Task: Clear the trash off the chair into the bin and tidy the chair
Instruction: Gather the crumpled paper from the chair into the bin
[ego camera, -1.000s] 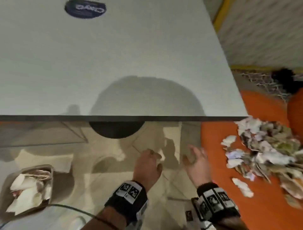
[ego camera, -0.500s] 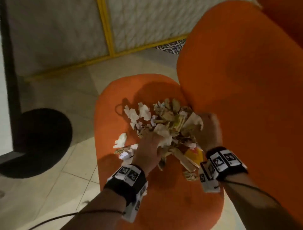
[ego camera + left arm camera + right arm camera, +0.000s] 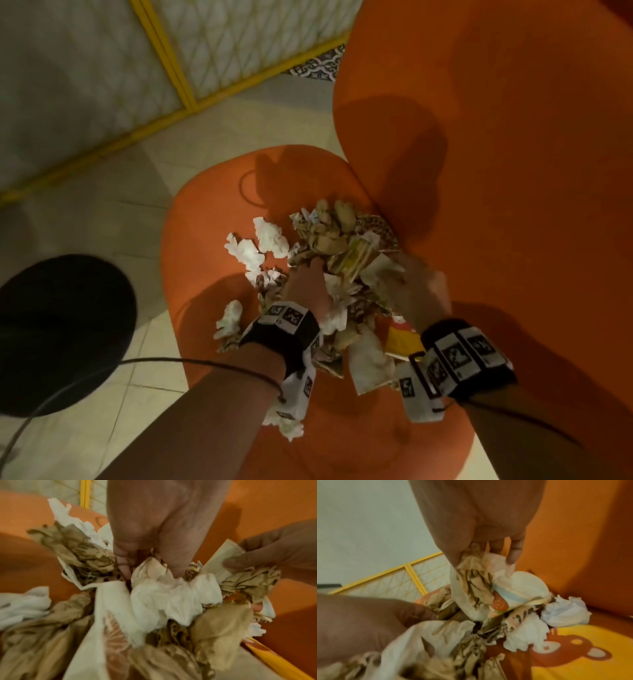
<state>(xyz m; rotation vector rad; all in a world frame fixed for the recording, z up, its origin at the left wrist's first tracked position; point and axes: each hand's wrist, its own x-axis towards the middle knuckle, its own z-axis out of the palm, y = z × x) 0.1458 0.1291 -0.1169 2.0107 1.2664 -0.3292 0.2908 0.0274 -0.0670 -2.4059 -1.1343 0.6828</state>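
Both forearms are bare, with no sleeves. The left wrist, at centre of the head view, wears a black band (image 3: 281, 334) topped with white square tags printed in black patterns; a white tagged block (image 3: 298, 390) hangs under it. A thin black cable (image 3: 171, 361) runs along that forearm. A matching band (image 3: 467, 358) sits lower right.

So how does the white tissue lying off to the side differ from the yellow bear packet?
The white tissue is crumpled and plain; the yellow bear packet is flat and printed. The tissue lies alone at the heap's edge; the packet is partly buried under scraps. Both rest on the orange chair, and neither hand touches them.
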